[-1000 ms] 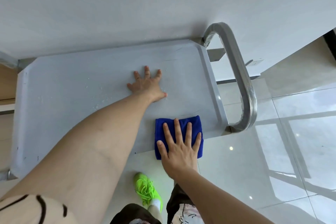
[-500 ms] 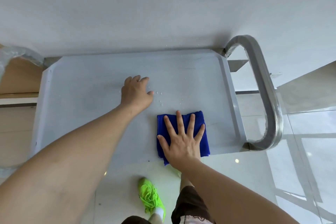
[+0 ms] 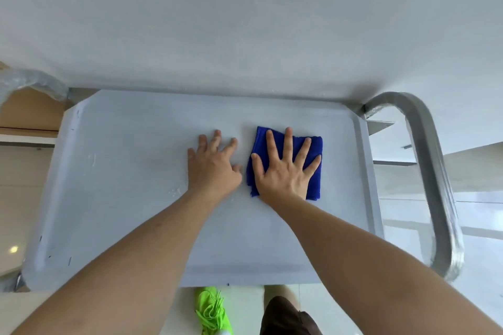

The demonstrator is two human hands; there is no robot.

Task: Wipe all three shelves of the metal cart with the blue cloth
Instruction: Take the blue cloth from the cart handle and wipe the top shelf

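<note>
- The cloth (image 3: pixel 285 160) lies folded on the cart's top shelf (image 3: pixel 130 171), toward the handle (image 3: pixel 424 171).
- Right hand (image 3: pixel 283 171) presses it, fingers spread; left hand (image 3: pixel 213 168) rests flat beside it.
- Soft and light, it likely bunches; a flat palm on top suits it best.

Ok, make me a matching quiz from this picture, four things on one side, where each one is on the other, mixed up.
Things:
1. blue cloth
2. left hand
3. cart handle
4. green shoe

Places:
A. on the floor below the shelf's near edge
B. flat on the bare shelf, beside the cloth
C. under the right hand
D. at the shelf's right end

Pairs: 1-C, 2-B, 3-D, 4-A
</note>
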